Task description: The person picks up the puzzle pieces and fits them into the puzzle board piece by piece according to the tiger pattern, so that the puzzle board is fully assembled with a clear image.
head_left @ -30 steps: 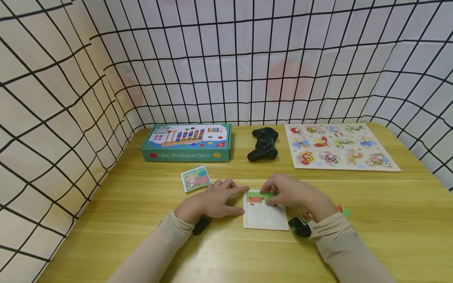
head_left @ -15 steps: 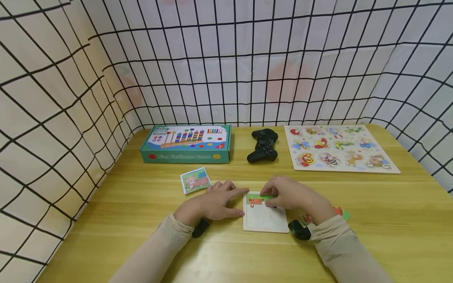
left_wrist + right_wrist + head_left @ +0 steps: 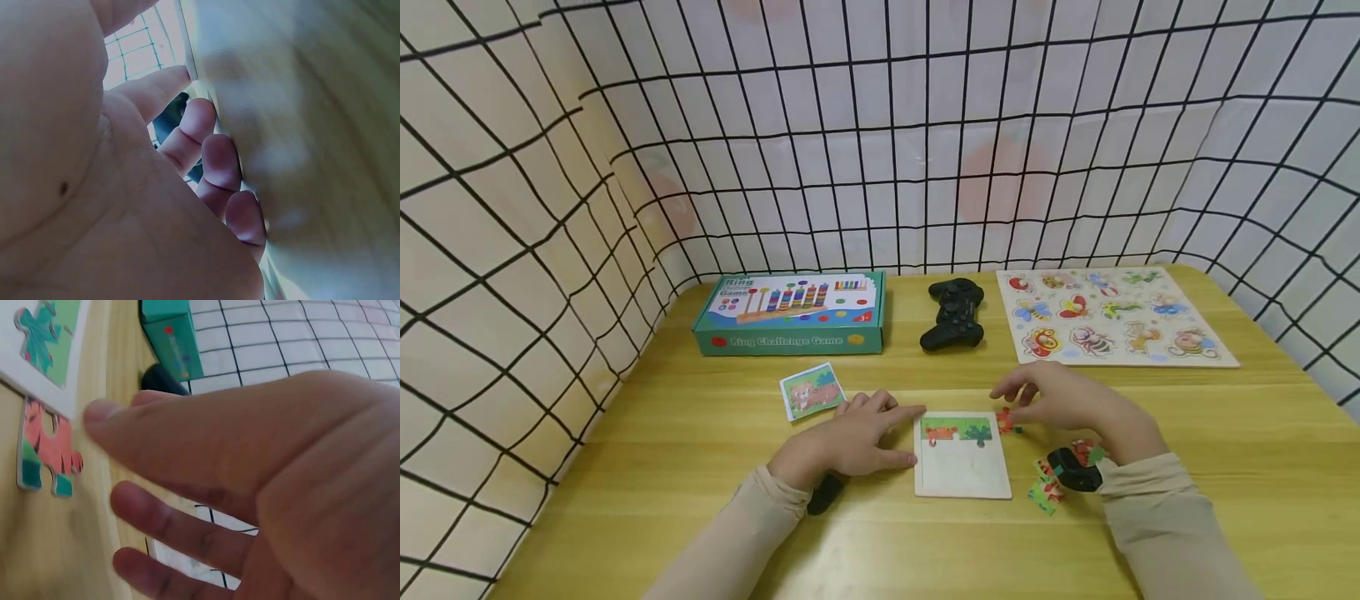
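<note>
A white puzzle board lies in the middle of the table, with an orange-and-green puzzle piece and a leafy green puzzle piece fitted along its top. My left hand rests on the table, its forefinger and thumb touching the board's left edge. Over the table right of the board hovers my right hand, fingers loosely bent and holding nothing. Near its thumb, against the board's right edge, lies a red-and-green puzzle piece. More loose puzzle pieces lie beside the right wrist, partly hidden by the wrist camera.
A bear picture card lies beyond the left hand. Farther back are a green ring game box, a black game controller and a wooden insect puzzle board. A netted white curtain walls off the back and sides.
My right hand has lifted off the board and moved right, uncovering the leafy green piece in the top row and a red piece beside the board. The left hand stays at the board's edge.
</note>
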`<state>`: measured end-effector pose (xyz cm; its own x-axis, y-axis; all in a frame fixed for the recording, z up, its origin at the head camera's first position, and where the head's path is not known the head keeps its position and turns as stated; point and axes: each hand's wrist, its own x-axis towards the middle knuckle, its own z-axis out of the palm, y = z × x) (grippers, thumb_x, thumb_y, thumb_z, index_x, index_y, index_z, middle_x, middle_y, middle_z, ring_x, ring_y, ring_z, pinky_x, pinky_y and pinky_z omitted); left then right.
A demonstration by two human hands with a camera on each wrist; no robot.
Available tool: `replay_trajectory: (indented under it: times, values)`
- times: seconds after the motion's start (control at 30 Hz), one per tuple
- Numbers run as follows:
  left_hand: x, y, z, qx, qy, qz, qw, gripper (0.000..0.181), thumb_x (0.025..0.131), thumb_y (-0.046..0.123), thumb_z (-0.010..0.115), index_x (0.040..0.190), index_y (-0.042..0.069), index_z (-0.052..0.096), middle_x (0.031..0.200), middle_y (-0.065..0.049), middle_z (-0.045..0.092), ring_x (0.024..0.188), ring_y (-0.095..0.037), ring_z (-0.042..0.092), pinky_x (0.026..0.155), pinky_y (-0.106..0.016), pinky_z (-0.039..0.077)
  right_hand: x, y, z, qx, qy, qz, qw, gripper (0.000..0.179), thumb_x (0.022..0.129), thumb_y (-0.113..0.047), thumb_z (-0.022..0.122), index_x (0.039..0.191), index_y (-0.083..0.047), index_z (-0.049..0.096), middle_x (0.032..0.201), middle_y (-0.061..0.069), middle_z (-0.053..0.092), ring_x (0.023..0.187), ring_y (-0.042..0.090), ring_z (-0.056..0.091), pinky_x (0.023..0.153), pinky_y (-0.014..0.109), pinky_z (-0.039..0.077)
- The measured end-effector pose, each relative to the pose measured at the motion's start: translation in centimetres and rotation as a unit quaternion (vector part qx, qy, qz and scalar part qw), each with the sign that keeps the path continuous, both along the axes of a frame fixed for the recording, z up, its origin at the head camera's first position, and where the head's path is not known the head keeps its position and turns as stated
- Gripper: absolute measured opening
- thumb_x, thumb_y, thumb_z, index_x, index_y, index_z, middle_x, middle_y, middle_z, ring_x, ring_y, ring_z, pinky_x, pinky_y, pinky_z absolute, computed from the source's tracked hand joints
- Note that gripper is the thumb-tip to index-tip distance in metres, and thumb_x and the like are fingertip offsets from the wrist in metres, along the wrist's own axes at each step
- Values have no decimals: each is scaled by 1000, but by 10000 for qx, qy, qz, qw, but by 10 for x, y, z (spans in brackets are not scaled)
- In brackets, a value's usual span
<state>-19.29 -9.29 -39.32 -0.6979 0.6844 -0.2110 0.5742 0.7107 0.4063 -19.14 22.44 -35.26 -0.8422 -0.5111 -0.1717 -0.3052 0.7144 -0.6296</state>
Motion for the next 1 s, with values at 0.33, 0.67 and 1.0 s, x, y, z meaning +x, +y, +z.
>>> replay_trajectory:
  times: [0.33, 0.67, 1.0]
  values:
    - [0, 1, -3, 111, -27, 11, 9999, 68, 96, 55, 61, 157, 35, 37, 131, 1, 43, 105, -19, 37, 91, -42, 28, 0, 15, -4, 71, -384, -3, 9992, 47, 79, -3, 85, 123, -1, 69, 116, 7, 67, 99, 25, 62, 81, 40, 53]
    - [-3, 1, -1, -5, 87, 11, 10000, 69, 96, 58, 60, 157, 37, 36, 131, 2, 43, 105, -18, 37, 89, -40, 28, 1, 43, 10, 152, -333, -415, 9985, 43, 84, -15, 82, 123, -2, 69, 105, 9, 63, 89, 21, 61, 73, 37, 51]
    - [-1, 1, -2, 19, -3, 27, 10000, 68, 96, 57, 60, 157, 36, 37, 131, 2, 43, 106, -19, 37, 90, -40, 29, 7, 44, 5, 151, -1407, -370, 9892, 32, 73, -5, 89, 102, -7, 76, 88, 6, 59, 82, 22, 53, 69, 34, 47]
